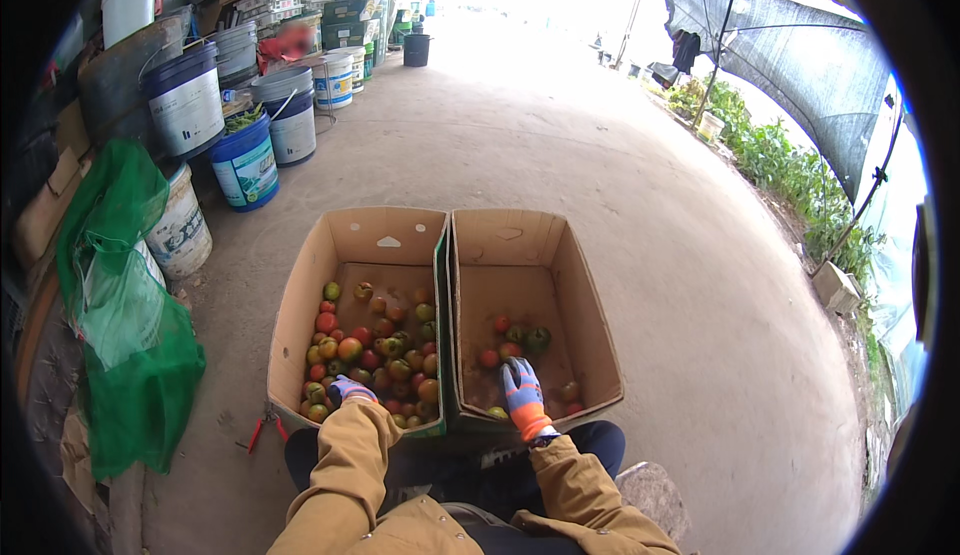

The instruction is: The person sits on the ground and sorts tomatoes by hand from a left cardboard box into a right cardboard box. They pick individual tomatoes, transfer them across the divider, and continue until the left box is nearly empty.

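Observation:
Two cardboard boxes stand side by side before me. In the left box [360,249] lie many red, orange and green tomatoes [349,349], spread over its bottom. My left hand [351,388], in a purple and orange work glove, reaches among the tomatoes at the near end; its fingertips are hidden. The right box [502,243] contains only several tomatoes, including a dark green one [537,339]. Inside it, my right hand [523,393], gloved alike, points downward close to a red tomato [489,359]. Whatever may be under its palm is out of sight.
Red-handled pruning shears [259,435] lie on the concrete floor left of the boxes. A green mesh bag [139,405] and stacked buckets [184,101] line the left side. Plants [780,165] grow along the right edge beneath shade netting [795,52]. A stone-like block [652,499] sits at my right.

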The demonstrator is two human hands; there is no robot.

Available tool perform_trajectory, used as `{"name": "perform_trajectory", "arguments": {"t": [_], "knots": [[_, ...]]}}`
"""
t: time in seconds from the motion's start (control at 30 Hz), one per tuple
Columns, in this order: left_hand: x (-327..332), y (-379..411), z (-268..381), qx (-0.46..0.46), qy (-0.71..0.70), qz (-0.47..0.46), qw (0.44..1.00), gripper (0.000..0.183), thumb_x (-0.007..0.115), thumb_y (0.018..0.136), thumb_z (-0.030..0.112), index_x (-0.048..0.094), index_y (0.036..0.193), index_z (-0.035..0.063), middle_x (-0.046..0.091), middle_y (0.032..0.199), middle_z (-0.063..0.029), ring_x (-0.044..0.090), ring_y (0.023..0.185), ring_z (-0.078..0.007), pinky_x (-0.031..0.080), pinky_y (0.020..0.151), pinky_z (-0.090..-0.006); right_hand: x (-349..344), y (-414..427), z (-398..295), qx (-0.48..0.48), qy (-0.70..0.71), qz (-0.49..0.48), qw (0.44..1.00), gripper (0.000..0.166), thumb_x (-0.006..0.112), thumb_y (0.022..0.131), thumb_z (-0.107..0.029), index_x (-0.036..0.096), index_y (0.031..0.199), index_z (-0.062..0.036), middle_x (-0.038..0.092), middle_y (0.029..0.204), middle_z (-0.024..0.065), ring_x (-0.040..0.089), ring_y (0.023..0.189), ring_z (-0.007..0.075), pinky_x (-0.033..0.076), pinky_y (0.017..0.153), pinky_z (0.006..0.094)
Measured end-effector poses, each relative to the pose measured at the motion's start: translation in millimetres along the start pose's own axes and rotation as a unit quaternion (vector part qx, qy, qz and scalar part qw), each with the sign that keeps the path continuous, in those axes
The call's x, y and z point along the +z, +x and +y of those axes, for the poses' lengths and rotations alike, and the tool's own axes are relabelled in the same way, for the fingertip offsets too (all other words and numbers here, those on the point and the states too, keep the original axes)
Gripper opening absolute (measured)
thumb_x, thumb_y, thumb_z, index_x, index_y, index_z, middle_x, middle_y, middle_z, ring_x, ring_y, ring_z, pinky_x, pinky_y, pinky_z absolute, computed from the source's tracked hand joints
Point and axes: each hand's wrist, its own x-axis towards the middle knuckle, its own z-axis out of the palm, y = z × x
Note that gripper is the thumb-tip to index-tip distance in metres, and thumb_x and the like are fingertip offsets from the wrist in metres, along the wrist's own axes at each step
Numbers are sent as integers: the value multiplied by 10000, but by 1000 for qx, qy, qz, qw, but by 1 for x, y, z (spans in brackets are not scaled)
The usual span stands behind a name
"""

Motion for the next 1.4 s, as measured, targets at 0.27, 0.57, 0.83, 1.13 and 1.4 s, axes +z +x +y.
{"name": "perform_trajectory", "arguments": {"t": [0.27, 0.57, 0.83, 1.13, 1.4], "knots": [[-3, -19, -3, 29, -16, -18, 999, 778, 651, 680, 512, 428, 1319, 127, 375, 1376, -138, 444, 1205, -267, 384, 946, -433, 1, 1, 2, 16, 11, -9, 1000, 332, 518, 870, -291, 577, 1074, -36, 542, 1127, 176, 507, 1037, 354, 414, 886, 385], [-5, -35, 16, 83, -30, -52, 995, 798, 647, 674, 530, 426, 1317, 114, 395, 1361, -144, 425, 1221, -278, 369, 968, -423, 5, 2, 6, 33, 21, -7, 999, 337, 523, 861, -315, 578, 1076, -61, 543, 1132, 155, 510, 1039, 340, 419, 879, 391], [-45, -66, 11, 143, -335, 244, 899, 644, 611, 699, 525, 589, 1117, 34, 568, 1149, -189, 512, 1110, -307, 413, 912, -383, 2, 2, 1, 14, 33, -5, 999, 319, 514, 865, -299, 573, 1064, -57, 545, 1125, 140, 513, 1037, 324, 423, 874, 382], [-159, -157, 111, 402, -776, 6, 486, 259, 671, 784, 291, 580, 1004, 190, 592, 896, 15, 591, 788, -149, 513, 591, -340, 2, 3, 1, 11, 45, 63, 997, 326, 503, 877, -265, 563, 1074, -12, 543, 1121, 181, 510, 1036, 347, 415, 888, 392], [-101, -124, 166, 356, -694, 77, 621, 215, 624, 844, 190, 641, 1016, 61, 641, 893, -6, 550, 796, -67, 450, 694, -215, 2, 5, 3, -21, 4, 138, 990, 253, 435, 890, -129, 551, 1060, 19, 551, 1077, 197, 504, 1018, 358, 408, 887, 389]]}}
